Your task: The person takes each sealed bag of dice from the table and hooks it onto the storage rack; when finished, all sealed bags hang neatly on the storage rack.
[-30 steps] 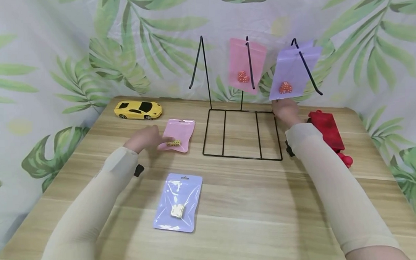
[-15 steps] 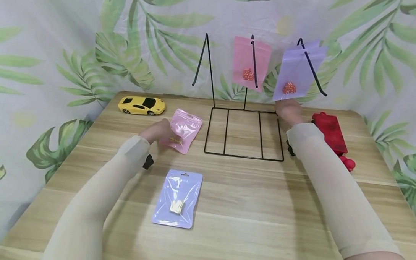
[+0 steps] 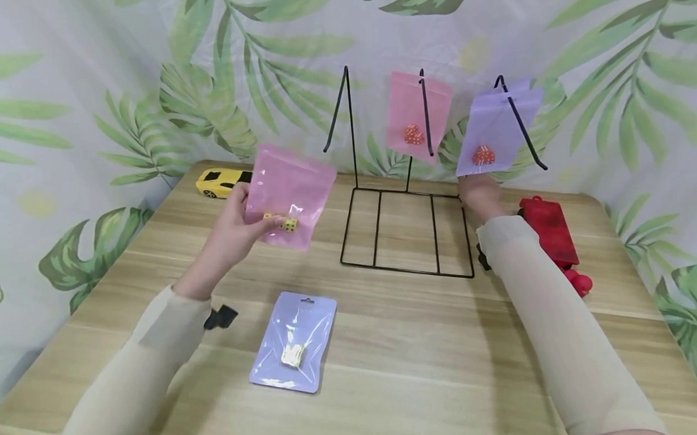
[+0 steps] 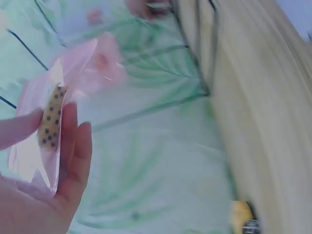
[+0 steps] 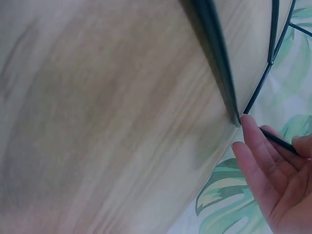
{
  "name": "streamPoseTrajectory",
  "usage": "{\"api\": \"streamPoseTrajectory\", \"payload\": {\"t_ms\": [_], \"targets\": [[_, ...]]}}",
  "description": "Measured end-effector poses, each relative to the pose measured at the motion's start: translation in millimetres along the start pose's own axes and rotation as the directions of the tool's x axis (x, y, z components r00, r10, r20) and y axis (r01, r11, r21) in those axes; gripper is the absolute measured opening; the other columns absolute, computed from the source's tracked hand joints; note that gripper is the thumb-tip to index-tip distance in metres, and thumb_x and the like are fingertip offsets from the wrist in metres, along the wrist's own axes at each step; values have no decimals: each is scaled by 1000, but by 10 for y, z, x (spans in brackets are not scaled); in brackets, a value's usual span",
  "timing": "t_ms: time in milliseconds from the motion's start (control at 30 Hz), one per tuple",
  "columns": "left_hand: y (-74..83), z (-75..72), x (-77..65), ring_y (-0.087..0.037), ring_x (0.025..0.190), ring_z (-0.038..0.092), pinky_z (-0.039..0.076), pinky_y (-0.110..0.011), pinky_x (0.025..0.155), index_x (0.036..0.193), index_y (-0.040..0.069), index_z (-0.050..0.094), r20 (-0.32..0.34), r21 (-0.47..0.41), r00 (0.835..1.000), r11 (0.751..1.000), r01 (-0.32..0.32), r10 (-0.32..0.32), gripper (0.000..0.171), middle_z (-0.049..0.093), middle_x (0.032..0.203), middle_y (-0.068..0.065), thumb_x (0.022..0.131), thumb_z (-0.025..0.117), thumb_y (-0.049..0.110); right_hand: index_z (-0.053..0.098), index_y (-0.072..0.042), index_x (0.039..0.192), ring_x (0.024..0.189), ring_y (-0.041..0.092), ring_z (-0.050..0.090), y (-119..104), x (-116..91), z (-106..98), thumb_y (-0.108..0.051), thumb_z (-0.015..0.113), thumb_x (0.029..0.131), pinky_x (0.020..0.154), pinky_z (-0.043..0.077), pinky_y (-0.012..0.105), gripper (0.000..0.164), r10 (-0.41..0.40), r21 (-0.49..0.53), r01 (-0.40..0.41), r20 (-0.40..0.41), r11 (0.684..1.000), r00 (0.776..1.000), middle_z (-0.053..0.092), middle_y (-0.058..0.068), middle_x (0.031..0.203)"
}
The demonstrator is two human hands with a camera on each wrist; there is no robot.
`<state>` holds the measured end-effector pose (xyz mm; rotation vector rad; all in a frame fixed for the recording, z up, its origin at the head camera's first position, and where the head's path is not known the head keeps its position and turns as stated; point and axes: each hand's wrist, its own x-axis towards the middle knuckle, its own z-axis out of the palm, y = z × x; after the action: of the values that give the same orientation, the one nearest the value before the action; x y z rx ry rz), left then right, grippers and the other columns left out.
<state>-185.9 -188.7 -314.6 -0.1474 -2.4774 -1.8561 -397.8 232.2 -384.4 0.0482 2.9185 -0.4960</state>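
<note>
My left hand (image 3: 225, 244) pinches a pink zip bag (image 3: 292, 181) above the table, thumb on the front over the yellow dice (image 3: 290, 224) inside. In the left wrist view the dice (image 4: 50, 119) show black dots through the clear film, with fingers behind. My right hand (image 3: 480, 197) holds a black wire display rack (image 3: 408, 270) low at its back right. In the right wrist view thumb and fingers pinch the rack's thin wire upright (image 5: 279, 140). On the rack's hooks hang a pink bag (image 3: 396, 107) and a purple bag (image 3: 498, 126), both with red dice. The left hook (image 3: 337, 106) bears nothing.
A blue-purple bag (image 3: 300, 325) with a pale dice block lies flat on the table in front. Behind my left hand stands a yellow toy car (image 3: 220, 182), partly covered. A red box-like object (image 3: 549, 233) lies right of the rack. A leaf-patterned cloth (image 3: 296, 27) hangs behind.
My left hand has picked up the pink bag with yellow dice from the table and raised it, turning its front to the head view. My right hand stays at the rack.
</note>
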Motion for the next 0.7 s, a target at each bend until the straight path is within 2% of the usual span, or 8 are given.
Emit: {"api": "streamPoseTrajectory", "payload": {"t_ms": [67, 133, 200, 267, 367, 467, 600, 700], "targets": [[116, 58, -218, -6, 93, 67, 59, -23, 74, 122, 6, 36, -25, -90, 994, 990, -105, 103, 44, 56, 113, -5, 91, 61, -10, 30, -2, 152, 109, 37, 56, -3, 9, -4, -28, 12, 108, 96, 49, 55, 54, -4, -26, 4, 8, 1000, 1000, 52, 25, 136], [210, 137, -377, -5, 91, 68, 59, -22, 73, 119, 9, 38, -48, -160, 979, 966, -204, 198, 45, 58, 108, 0, 88, 60, -17, 33, -1, 150, 103, 35, 57, -8, 18, -13, -24, 17, 108, 93, 50, 54, 50, -3, -54, 4, 12, 999, 1000, 55, 25, 131], [298, 227, -471, -7, 91, 67, 58, -22, 73, 119, 7, 41, -61, -178, 964, 947, -267, 260, 47, 60, 107, 1, 86, 60, -20, 38, 0, 146, 98, 33, 56, -12, 30, -23, -20, 23, 108, 90, 51, 53, 45, 7, -80, -6, 14, 997, 1000, 57, 24, 126], [371, 320, -502, -9, 88, 65, 58, -22, 73, 120, 3, 40, -66, -178, 956, 939, -295, 287, 47, 58, 108, -2, 85, 61, -21, 42, 1, 142, 97, 33, 57, -13, 38, -32, -17, 26, 107, 89, 52, 53, 42, 22, -91, -20, 13, 996, 1000, 58, 24, 122], [448, 426, -472, -11, 90, 64, 57, -22, 73, 124, -3, 37, -66, -123, 959, 952, -281, 275, 48, 56, 113, -9, 86, 63, -18, 48, 2, 136, 102, 34, 58, -17, 36, -36, -16, 28, 106, 90, 52, 54, 40, 33, -88, -33, 1, 996, 999, 58, 25, 122], [469, 483, -394, -13, 95, 63, 58, -22, 76, 129, -5, 33, -66, -86, 969, 966, -244, 239, 52, 53, 119, -15, 88, 64, -14, 49, 0, 133, 102, 35, 59, -22, 17, -31, -15, 32, 105, 87, 53, 53, 36, 9, -94, -9, -3, 996, 1000, 58, 25, 123], [442, 497, -293, -15, 98, 63, 58, -22, 77, 130, -6, 32, -75, -57, 979, 979, -196, 192, 53, 52, 121, -21, 89, 65, -9, 48, -1, 135, 98, 34, 58, -41, -9, -10, -10, 40, 103, 82, 54, 52, 34, -15, -126, 16, 6, 992, 1000, 58, 25, 123], [402, 492, -247, -17, 97, 63, 57, -22, 77, 129, -6, 33, -83, -57, 985, 986, -159, 154, 52, 53, 120, -21, 89, 66, -7, 49, 0, 135, 101, 34, 59, -70, -17, 5, -11, 44, 101, 84, 55, 52, 36, 4, -134, -1, 16, 991, 1000, 58, 25, 125]]}}
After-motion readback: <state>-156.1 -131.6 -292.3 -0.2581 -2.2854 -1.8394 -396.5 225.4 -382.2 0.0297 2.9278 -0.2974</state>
